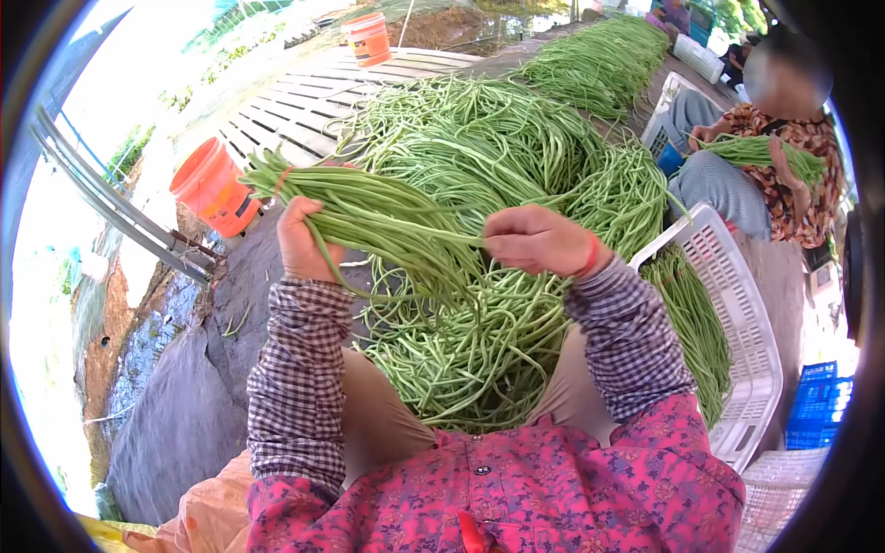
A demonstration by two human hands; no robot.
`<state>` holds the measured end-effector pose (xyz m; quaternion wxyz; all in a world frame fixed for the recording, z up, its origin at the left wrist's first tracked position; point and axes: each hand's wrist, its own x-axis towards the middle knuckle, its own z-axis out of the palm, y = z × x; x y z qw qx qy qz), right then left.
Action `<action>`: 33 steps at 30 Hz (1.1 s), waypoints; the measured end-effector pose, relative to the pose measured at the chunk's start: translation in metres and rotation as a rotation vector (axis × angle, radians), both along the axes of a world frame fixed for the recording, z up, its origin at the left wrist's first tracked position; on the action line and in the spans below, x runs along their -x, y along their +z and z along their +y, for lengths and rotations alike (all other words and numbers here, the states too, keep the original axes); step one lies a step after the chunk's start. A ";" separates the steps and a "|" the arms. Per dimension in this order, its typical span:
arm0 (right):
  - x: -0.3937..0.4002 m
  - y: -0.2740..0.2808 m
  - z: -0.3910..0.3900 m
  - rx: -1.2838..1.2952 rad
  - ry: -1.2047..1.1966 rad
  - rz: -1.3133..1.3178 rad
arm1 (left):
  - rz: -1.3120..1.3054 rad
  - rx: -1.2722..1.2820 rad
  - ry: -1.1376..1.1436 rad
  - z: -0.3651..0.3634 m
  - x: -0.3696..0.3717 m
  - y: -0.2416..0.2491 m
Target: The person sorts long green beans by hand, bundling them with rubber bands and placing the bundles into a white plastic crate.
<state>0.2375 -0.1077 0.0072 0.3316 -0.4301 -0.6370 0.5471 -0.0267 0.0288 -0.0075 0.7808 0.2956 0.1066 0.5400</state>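
Note:
My left hand (306, 241) is wrapped round a bundle of long green beans (387, 217), near its end where a red band (283, 179) circles it. The bundle's loose ends hang to the right. My right hand (535, 240), with a red band on its wrist, is closed at the bundle's right side, and a few bean strands run into its fingers. Beneath and beyond both hands lies a large pile of loose long beans (470, 138), reaching down between my knees.
A white crate (737, 341) with beans stands at right. Another person (784, 166) sits at the upper right, holding beans. Orange buckets (214, 189) (367, 40) stand at left and at the top. Blue crates (816, 405) are at far right. More beans (599, 64) lie behind.

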 end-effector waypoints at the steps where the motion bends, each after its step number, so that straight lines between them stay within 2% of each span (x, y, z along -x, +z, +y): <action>1: -0.020 0.002 -0.005 0.040 0.070 0.155 | -0.010 -0.048 0.064 0.001 0.007 0.004; 2: -0.038 0.001 -0.007 -0.032 0.128 0.172 | -0.016 -0.097 0.126 0.004 0.014 0.007; 4: -0.054 0.009 -0.019 0.141 0.195 0.180 | -0.056 -0.105 0.112 0.009 0.020 0.011; 6: -0.048 -0.002 -0.015 -0.018 0.188 0.148 | -0.029 -0.123 0.154 0.009 0.019 0.014; 7: -0.044 -0.008 -0.012 -0.100 0.182 0.130 | 0.006 -0.156 0.081 0.008 0.021 0.013; 10: -0.025 -0.015 0.003 -0.166 -0.093 0.251 | 0.025 -0.093 0.047 -0.005 0.008 0.015; 11: -0.018 -0.018 0.009 -0.240 -0.239 0.219 | 0.030 -0.171 -0.044 -0.004 0.005 0.010; 14: 0.005 -0.019 0.026 -0.363 -0.376 0.145 | 0.055 -0.239 -0.149 -0.024 -0.016 0.008; 15: 0.013 -0.028 0.035 -0.376 -0.285 0.189 | 0.053 -0.226 -0.235 -0.032 -0.024 0.012; 17: 0.031 -0.049 0.048 -0.400 -0.101 0.277 | 0.121 -0.252 -0.270 -0.040 -0.034 0.011; 20: 0.053 -0.045 0.034 -0.017 0.190 0.360 | 0.288 -0.302 -0.214 -0.043 -0.039 0.009; 22: 0.057 -0.038 0.030 -0.041 0.161 0.337 | 0.421 -0.341 -0.135 -0.044 -0.039 0.010; 26: 0.065 -0.048 0.022 -0.128 -0.021 0.297 | 0.378 -0.427 -0.156 -0.040 -0.038 0.009; 27: 0.066 -0.045 0.018 -0.159 -0.050 0.261 | 0.424 -0.353 -0.167 -0.044 -0.038 0.015; 30: 0.064 -0.046 0.015 -0.164 -0.109 0.055 | 0.415 -0.315 -0.181 -0.043 -0.038 0.013; 33: 0.063 -0.035 0.009 -0.257 -0.129 -0.129 | 0.273 -0.234 -0.193 -0.046 -0.043 0.009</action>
